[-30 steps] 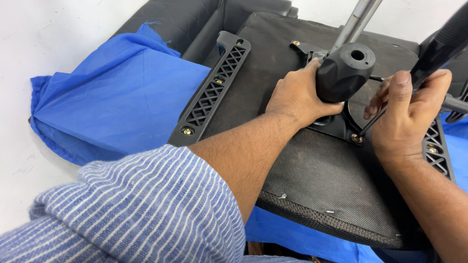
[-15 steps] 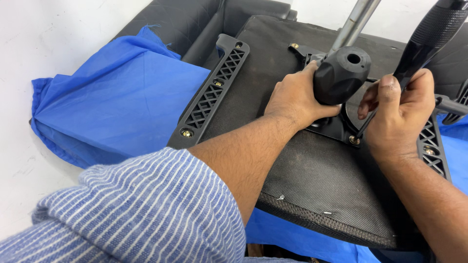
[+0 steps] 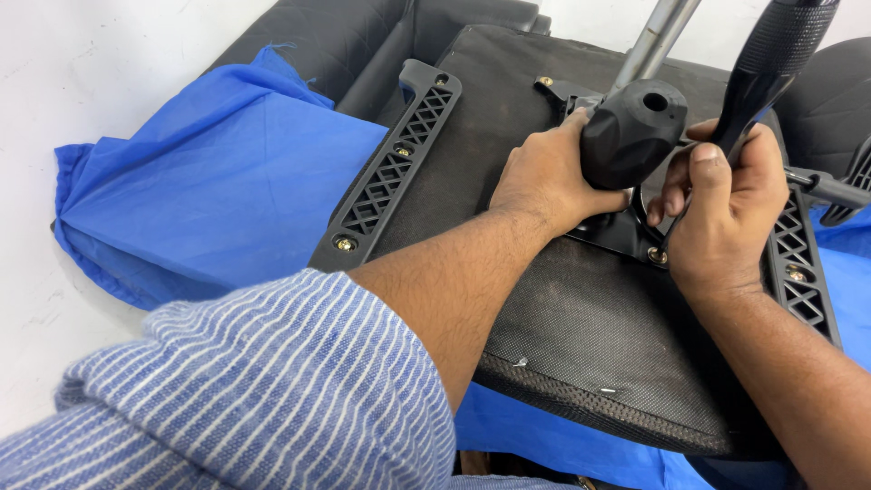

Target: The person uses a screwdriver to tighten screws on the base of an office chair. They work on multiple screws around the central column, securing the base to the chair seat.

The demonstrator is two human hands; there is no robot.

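right hand [image 3: 726, 209] higher on black handle [image 3: 767, 68]

The seat underside [image 3: 508, 163] is matt black woven cloth; the brackets [image 3: 390, 172] are matt black plastic, the rod [image 3: 655, 41] smooth grey metal, the cover [image 3: 218, 200] thin blue fabric.

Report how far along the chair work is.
Done: the left bracket sits screwed onto the upturned seat. In hand: the left hand grips the black knob; the right hand holds a black handle over the plate. Left: cannot tell.
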